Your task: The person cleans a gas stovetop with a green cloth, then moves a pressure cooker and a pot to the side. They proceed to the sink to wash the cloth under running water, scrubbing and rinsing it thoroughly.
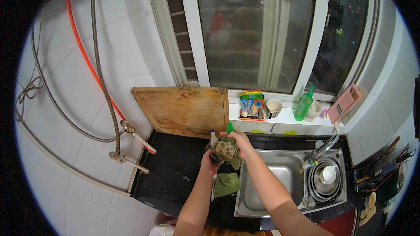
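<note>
My left hand [209,164] grips a bundle of several things above the black counter: a dark scrubber, a white item with a purple tip [213,137] and cloth. On the bundle's other side, my right hand [240,142] holds a green plastic item [230,127] and a green cloth [235,162]. A tan sponge-like piece with dark holes [224,149] shows between the hands. Just below them, a folded green cloth [227,184] lies on the counter beside the sink, with a slim white handle [213,190] along its left side.
A wooden cutting board [183,109] leans against the wall behind. The steel sink [238,200] is at right, with a faucet [323,149] and stacked metal bowls [315,186]. The sill bears a packet [251,103], a cup [274,106] and a green pump bottle [303,106]. Pipes [141,141] project at left.
</note>
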Tool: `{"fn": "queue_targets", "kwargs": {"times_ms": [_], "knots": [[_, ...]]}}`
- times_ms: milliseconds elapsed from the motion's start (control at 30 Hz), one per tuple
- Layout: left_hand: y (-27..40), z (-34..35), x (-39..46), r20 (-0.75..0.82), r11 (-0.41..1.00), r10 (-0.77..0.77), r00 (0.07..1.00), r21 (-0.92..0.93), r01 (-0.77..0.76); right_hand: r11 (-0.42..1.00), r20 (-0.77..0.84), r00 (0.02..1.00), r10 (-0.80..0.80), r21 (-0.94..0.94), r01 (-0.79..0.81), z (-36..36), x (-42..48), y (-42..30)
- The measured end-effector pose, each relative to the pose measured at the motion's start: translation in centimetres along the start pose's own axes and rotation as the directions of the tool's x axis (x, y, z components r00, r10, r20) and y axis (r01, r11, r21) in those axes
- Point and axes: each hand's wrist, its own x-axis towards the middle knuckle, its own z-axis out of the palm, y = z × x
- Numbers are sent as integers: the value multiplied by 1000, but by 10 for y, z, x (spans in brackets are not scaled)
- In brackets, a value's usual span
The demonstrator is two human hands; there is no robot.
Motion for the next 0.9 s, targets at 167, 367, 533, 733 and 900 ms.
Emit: {"fn": "queue_targets", "kwargs": {"times_ms": [167, 367, 533, 733, 900], "knots": [[2, -4, -3, -80, 998, -6, 997, 60, 11, 998, -15, 998, -61, -4, 61, -6, -5, 7], [-1, -18, -19, 0, 1000, -5, 1000, 5, 5, 993, -200, 973, -117, -16, 116, -20, -25, 17], [-25, -34, -49, 66, 987, -69, 995, 148, 59, 978, -426, 883, -199, -21, 210, -51, -69, 33], [-84, -49, -66, 106, 946, -302, 947, 159, 283, 947, -617, 755, -223, 48, 319, -134, -134, 82], [-114, -52, -71, 124, 898, -404, 906, 245, 366, 939, -784, 601, -154, 73, 335, -156, -189, 91]]}}
